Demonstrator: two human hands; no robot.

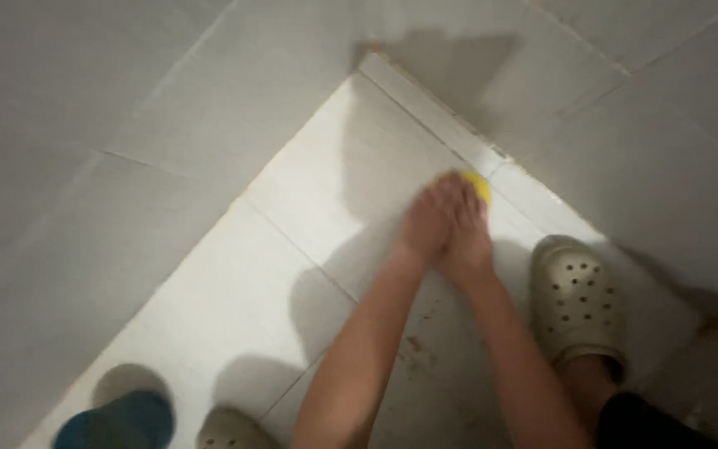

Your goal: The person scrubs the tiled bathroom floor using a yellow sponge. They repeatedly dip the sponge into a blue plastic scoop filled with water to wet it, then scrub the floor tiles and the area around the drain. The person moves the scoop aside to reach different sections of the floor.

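Both my hands are pressed together on a yellow sponge on the white floor tile, close to the corner where the floor meets the tiled walls. My left hand lies partly over my right hand. Only a small yellow edge of the sponge shows past my fingertips; the rest is hidden under the hands. The hands are motion-blurred. Brownish dirt specks mark the floor beneath my forearms.
My beige perforated clog stands on the floor at the right, another clog toe at the bottom. A dark teal round object sits at bottom left. Grey tiled walls close in on the left and right.
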